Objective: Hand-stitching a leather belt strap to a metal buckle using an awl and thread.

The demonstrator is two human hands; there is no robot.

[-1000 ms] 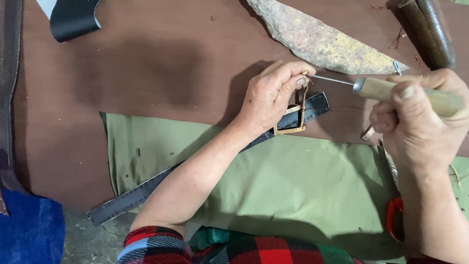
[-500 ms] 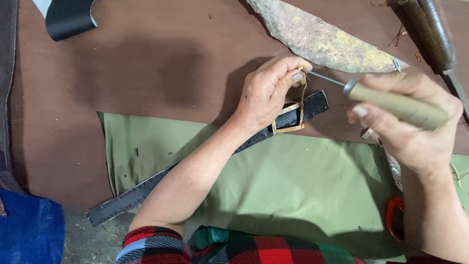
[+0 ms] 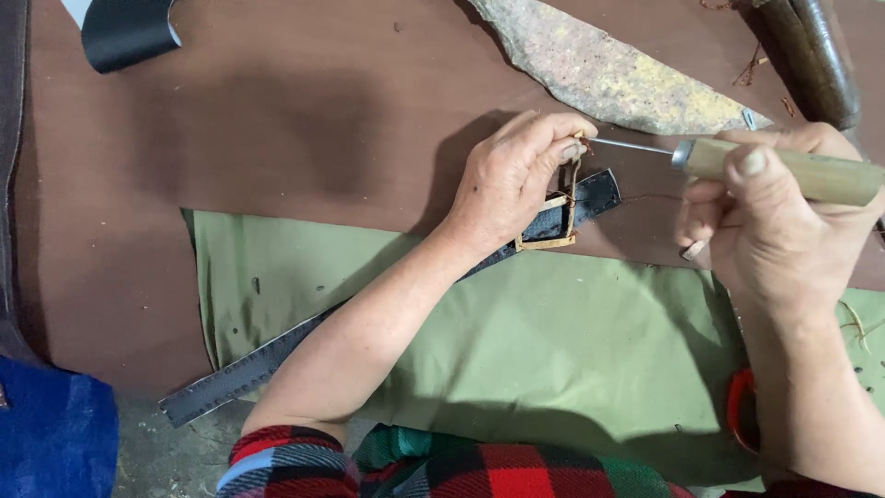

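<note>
Wooden-handled awl point(image 3: 784, 169) gripped, right hand point(image 3: 779, 231) | left hand point(image 3: 512, 180) pinching tan loop point(image 3: 553, 217)

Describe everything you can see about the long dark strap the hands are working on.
The long dark leather-like strap is narrow and flat, with a row of stitching along each edge. It lies diagonally, from the lower left across the green cloth sheet onto the brown sheet, partly hidden under the left forearm. Its squared end passes through a tan loop, which the left hand pinches upright. The right hand holds a wooden-handled awl, its metal tip at the loop's top.
</note>
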